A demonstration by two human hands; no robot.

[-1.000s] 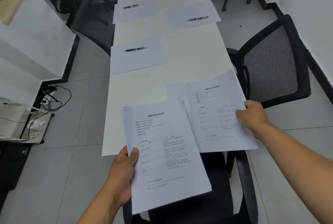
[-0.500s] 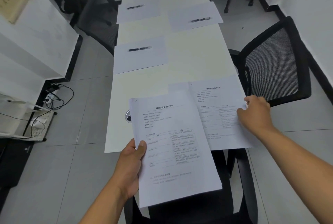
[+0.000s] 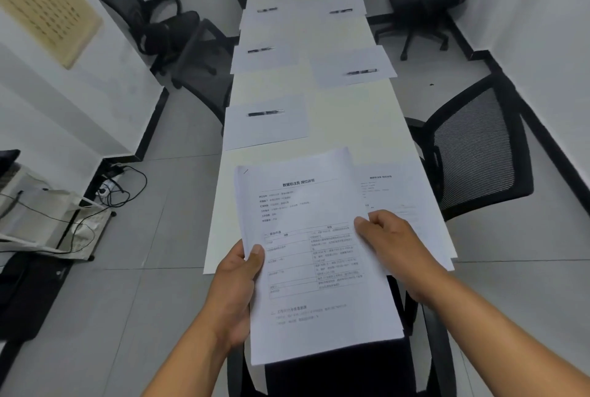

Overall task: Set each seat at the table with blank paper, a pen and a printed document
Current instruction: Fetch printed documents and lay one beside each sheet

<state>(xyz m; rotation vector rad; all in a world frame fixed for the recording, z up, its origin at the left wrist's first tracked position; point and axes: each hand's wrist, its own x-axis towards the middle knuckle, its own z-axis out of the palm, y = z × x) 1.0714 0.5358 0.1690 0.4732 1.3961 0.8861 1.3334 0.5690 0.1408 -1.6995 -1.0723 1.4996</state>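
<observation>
Head view: both hands hold a stack of white printed documents [image 3: 319, 256] at 6 o'clock over the long white table [image 3: 354, 122]. Left hand [image 3: 234, 288] grips the stack's left edge, thumb on top; right hand [image 3: 392, 243] pinches its right edge. One printed document [image 3: 399, 192] lies at 3 o'clock; blank white sheets bearing black pens, e.g. [image 3: 266, 113], run toward 12 o'clock. Risk: a loose pinch could peel two sheets together, or sliding paper could roll a pen away.
</observation>
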